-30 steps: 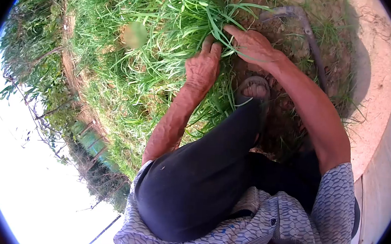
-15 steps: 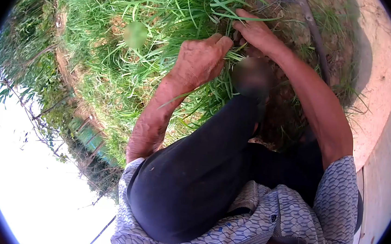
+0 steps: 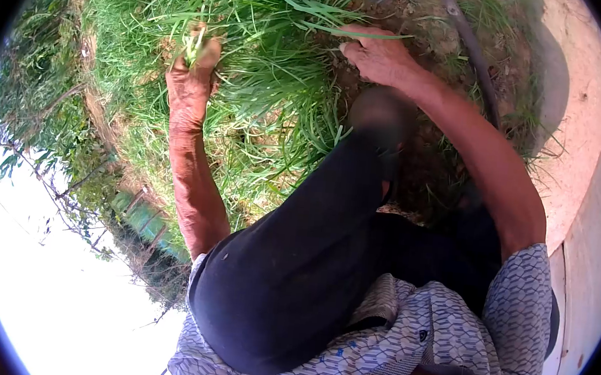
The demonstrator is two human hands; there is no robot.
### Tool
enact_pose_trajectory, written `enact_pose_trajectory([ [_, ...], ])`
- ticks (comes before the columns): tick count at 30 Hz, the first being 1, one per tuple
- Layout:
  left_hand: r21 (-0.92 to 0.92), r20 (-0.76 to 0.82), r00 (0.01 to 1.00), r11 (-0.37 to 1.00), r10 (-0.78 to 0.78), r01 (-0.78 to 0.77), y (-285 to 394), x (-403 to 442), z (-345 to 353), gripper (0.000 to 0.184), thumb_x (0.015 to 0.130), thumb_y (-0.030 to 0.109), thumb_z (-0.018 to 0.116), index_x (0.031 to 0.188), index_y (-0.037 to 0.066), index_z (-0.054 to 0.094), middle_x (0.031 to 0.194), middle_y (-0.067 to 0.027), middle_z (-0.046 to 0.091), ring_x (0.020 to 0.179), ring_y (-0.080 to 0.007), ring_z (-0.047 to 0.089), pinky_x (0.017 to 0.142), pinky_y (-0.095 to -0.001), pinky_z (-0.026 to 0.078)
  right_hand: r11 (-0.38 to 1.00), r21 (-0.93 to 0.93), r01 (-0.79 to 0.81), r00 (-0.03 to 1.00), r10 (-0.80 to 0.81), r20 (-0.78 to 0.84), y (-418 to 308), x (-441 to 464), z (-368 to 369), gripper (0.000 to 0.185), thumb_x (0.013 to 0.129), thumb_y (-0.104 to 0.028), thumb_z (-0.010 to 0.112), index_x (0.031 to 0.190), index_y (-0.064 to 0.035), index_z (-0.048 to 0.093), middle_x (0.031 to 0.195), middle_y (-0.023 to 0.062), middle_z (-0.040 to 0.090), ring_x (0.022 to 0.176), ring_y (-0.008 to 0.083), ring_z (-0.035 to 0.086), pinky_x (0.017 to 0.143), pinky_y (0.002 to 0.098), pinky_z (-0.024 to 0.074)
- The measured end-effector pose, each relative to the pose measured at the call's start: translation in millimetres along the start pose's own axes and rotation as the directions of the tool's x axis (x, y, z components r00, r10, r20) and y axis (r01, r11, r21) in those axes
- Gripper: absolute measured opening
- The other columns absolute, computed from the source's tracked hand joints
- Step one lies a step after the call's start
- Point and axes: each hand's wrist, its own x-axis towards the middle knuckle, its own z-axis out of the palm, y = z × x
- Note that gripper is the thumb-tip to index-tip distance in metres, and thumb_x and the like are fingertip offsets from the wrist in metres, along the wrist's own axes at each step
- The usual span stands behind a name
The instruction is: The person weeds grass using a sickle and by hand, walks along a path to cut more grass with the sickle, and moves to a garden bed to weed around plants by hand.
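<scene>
My left hand (image 3: 192, 82) is raised over the green growth at the left, its fingers closed around a small tuft of grass (image 3: 194, 51) with pale stems. My right hand (image 3: 380, 57) is low at the edge of a thick clump of long, narrow green leaves (image 3: 277, 50), beside bare soil. Its fingers are curled in, and a long blade crosses over them. Whatever lies between those fingertips is hidden.
A dark curved hose or pipe (image 3: 477, 53) lies on the soil at the right. Beyond it runs a pale paved edge (image 3: 579, 112). My dark-trousered knee (image 3: 270, 285) rises between my arms. Bushes (image 3: 39, 72) stand at the far left.
My left hand has moved left, away from beside my right hand, and the tuft now shows in it. My right hand has shifted slightly left and down, with its fingers more curled.
</scene>
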Motion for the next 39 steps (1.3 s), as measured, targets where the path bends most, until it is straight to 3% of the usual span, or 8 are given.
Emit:
enact_pose_trajectory([
  [2,-0.575,-0.239,0.97,0.812,-0.05,-0.1,-53.7,26.2,-34.0,0.025,0.097,0.025,0.058,0.097,0.0,0.064,0.064,0.0009,0.055,0.048,-0.0019,0.037,0.044,-0.0194,0.03,0.775,-0.5,0.386,0.859,-0.5,-0.112,8.5,8.5,15.9,0.022,0.092,-0.02,0.05,0.107,-0.0075,0.061,0.068,0.0062,0.058,0.065,0.0216,0.062,0.059,0.039,0.0513],
  [8,-0.475,-0.213,0.915,0.854,-0.343,0.209,-132.0,20.4,-20.7,0.011,0.091,0.005,0.062,0.101,0.004,0.066,0.079,-0.0033,0.065,0.053,-0.0106,0.054,0.051,-0.0248,0.045,0.619,-0.592,0.517,0.754,-0.657,-0.028,4.5,49.3,61.2,0.032,0.095,-0.027,0.049,0.098,0.0044,0.056,0.071,0.0201,0.057,0.071,0.0341,0.061,0.066,0.0438,0.0521],
  [11,-0.631,-0.163,0.901,0.744,-0.402,0.217,-137.9,19.8,7.9,0.013,0.089,0.007,0.064,0.102,0.004,0.065,0.084,-0.004,0.067,0.062,-0.0132,0.058,0.055,-0.0269,0.048,0.858,-0.473,0.2,0.98,-0.17,0.105,-17.1,43.1,65.2,0.042,0.1,-0.038,0.044,0.12,-0.0026,0.055,0.093,0.022,0.065,0.09,0.0345,0.065,0.078,0.0463,0.0523],
  [16,-0.67,-0.03,0.954,0.714,-0.298,0.202,-155.9,53.7,42.8,0.017,0.089,0.007,0.064,0.106,0.003,0.063,0.088,-0.0055,0.067,0.065,-0.0142,0.06,0.057,-0.0276,0.05,0.599,-0.665,0.446,0.895,-0.316,0.315,-16.0,27.7,55.7,0.042,0.101,-0.04,0.043,0.112,-0.0023,0.057,0.083,0.0204,0.064,0.079,0.0342,0.066,0.063,0.0477,0.0531],
  [26,-0.605,0.2,0.979,0.792,0.051,0.082,-185.8,77.8,98.9,0.026,0.088,0.009,0.064,0.113,0.001,0.06,0.094,-0.0084,0.067,0.072,-0.016,0.063,0.061,-0.0289,0.054,0.882,-0.287,0.373,0.927,-0.37,0.068,37.1,88.3,70.9,0.071,0.097,-0.039,0.051,0.155,-0.0188,0.014,0.098,0.019,0.066,0.09,0.0322,0.064,0.085,0.0412,0.0495],
  [30,-0.617,0.226,0.953,0.787,0.203,-0.021,-200.6,92.8,125.4,0.03,0.088,0.01,0.064,0.115,0.0,0.059,0.097,-0.0096,0.068,0.074,-0.0168,0.065,0.063,-0.0294,0.055,0.958,-0.143,-0.248,0.905,0.282,0.317,-18.8,56.9,43.3,0.064,0.097,-0.029,0.053,0.152,-0.0178,0.023,0.13,0.0186,0.053,0.11,0.0263,0.058,0.096,0.0371,0.0464],
  [37,-0.638,0.213,0.916,0.759,0.341,-0.134,-231.8,117.2,153.4,0.036,0.087,0.011,0.064,0.12,-0.001,0.056,0.102,-0.0116,0.068,0.078,-0.0181,0.067,0.065,-0.0303,0.058,0.927,0.066,0.368,0.925,-0.373,0.075,40.2,84.3,56.6,0.07,0.092,-0.037,0.053,0.151,-0.0107,0.026,0.087,0.0205,0.066,0.05,0.0262,0.06,0.062,0.0413,0.0537],
  [39,-0.646,0.211,0.909,0.749,0.361,-0.147,-237.9,121.2,158.3,0.038,0.087,0.011,0.064,0.122,-0.002,0.056,0.103,-0.0122,0.068,0.08,-0.0185,0.068,0.066,-0.0306,0.058,0.98,-0.048,0.195,0.962,-0.181,0.204,17.5,71.8,47.6,0.056,0.095,-0.012,0.05,0.147,-0.0045,0.031,0.091,0.007,0.061,0.069,0.0133,0.056,0.071,0.0292,0.0502],
])
